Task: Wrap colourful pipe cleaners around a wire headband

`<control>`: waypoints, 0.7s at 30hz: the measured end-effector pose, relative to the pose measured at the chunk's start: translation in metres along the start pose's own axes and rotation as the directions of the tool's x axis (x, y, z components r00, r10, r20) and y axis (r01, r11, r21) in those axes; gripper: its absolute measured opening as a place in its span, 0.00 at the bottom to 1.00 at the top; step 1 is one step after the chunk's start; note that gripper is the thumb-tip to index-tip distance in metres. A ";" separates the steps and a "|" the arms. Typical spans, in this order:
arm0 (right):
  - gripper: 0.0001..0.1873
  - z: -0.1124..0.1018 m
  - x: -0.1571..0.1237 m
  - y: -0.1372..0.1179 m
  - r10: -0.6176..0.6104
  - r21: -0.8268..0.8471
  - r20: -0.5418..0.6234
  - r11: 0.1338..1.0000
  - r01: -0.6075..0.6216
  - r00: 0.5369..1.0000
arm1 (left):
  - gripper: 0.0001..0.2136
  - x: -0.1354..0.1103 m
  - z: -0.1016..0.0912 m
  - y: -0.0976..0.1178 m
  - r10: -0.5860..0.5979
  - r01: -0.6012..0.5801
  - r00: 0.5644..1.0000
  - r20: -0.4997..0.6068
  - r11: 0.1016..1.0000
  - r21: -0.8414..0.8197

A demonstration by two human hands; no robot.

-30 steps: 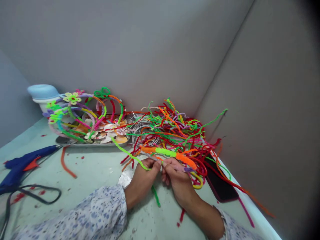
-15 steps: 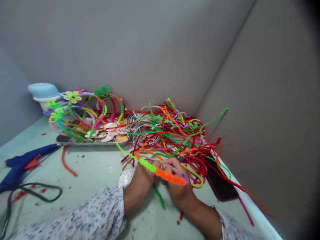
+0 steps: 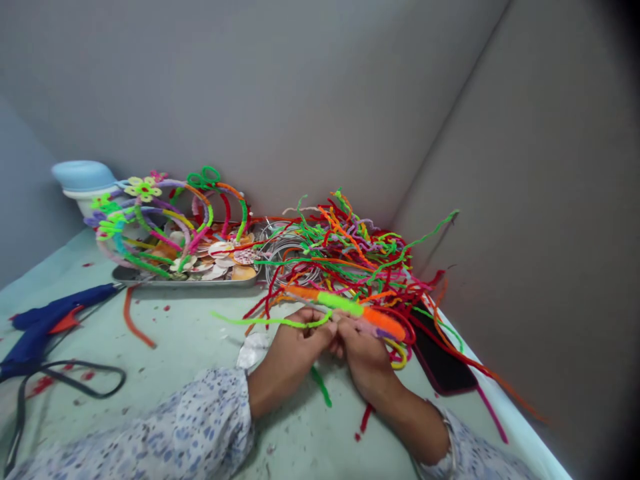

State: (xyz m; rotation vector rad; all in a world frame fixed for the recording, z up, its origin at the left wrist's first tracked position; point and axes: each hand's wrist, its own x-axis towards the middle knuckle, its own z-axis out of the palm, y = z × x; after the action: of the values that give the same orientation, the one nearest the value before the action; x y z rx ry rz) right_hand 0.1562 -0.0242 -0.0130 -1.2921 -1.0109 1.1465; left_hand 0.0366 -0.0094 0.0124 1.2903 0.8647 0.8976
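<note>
My left hand is closed on a light green pipe cleaner whose free end trails out to the left over the table. My right hand pinches a curved band wrapped in orange and green pipe cleaner, which arches just above both hands. The two hands meet at the band's middle. A short dark green piece lies on the table under my wrists.
A tangled heap of coloured pipe cleaners fills the corner behind my hands. A metal tray with wrapped hoops and paper flowers stands left of it. A blue glue gun with its cord lies far left. A dark phone lies right.
The wrapped band has swung back up from a downward tilt to arch above my hands. The green strand's free end now lies lower, stretched flat to the left.
</note>
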 end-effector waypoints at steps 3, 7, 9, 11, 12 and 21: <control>0.09 -0.002 0.003 -0.001 0.015 0.134 -0.005 0.991 -0.015 1.000 | 0.04 0.002 -0.005 -0.003 0.073 -0.075 0.997 0.035 0.994 0.079; 0.09 -0.002 0.006 0.001 0.061 0.246 0.033 0.967 -0.067 0.998 | 0.05 0.004 -0.015 -0.003 0.153 -0.139 0.987 -0.049 0.968 0.208; 0.10 -0.001 0.006 0.001 0.084 0.256 0.046 0.962 -0.093 0.995 | 0.06 0.006 -0.017 -0.004 0.181 -0.169 0.983 -0.037 0.963 0.209; 0.10 -0.001 0.006 0.001 0.097 0.253 0.063 0.961 -0.110 0.993 | 0.06 0.007 -0.018 -0.005 0.204 -0.192 0.978 -0.035 0.959 0.206; 0.10 -0.001 0.006 0.001 0.098 0.250 0.074 0.961 -0.114 0.992 | 0.06 0.007 -0.018 -0.006 0.205 -0.194 0.978 -0.037 0.959 0.205; 0.11 -0.002 0.006 -0.001 0.114 0.233 0.098 0.963 -0.134 0.989 | 0.05 0.011 -0.017 -0.007 0.160 -0.149 0.983 -0.091 0.982 0.115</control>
State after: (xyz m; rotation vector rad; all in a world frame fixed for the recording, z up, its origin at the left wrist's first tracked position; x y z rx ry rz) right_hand 0.1592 -0.0190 -0.0124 -1.1335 -0.8313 1.3841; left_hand 0.0260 0.0077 0.0035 1.4305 0.9106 1.0579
